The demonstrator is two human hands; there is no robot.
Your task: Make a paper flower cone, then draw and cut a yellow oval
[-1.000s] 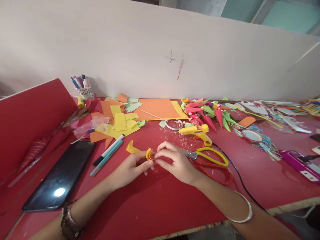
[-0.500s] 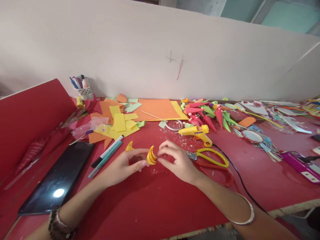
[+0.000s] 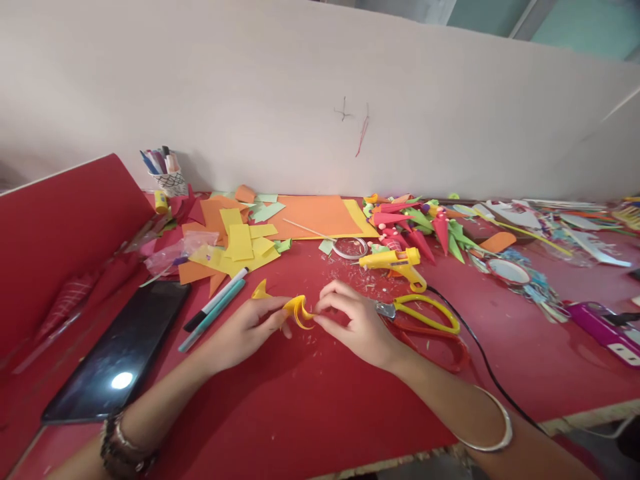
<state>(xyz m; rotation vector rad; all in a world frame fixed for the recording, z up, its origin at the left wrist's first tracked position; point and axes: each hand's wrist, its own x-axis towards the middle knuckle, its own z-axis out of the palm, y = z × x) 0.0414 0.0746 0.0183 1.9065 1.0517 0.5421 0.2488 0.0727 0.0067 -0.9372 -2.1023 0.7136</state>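
Observation:
A curled yellow paper piece (image 3: 300, 311) is stretched between my two hands above the red tabletop. My left hand (image 3: 255, 330) pinches its left part between thumb and fingers. At its right end, the fingertips of my right hand (image 3: 350, 323) are closed on the paper. Another yellow paper piece (image 3: 261, 289) shows just behind my left fingers; whether it joins the held one is hidden.
Left of my hands lie two markers (image 3: 216, 310) and a dark phone (image 3: 120, 353). A yellow glue gun (image 3: 393, 260) and scissors (image 3: 425, 313) are at the right. Paper scraps (image 3: 240, 241) and pink and green cones (image 3: 415, 223) lie behind.
My left fingers have shifted their hold on the yellow paper. Its curl looks looser and more drawn out sideways. My right hand has hardly moved.

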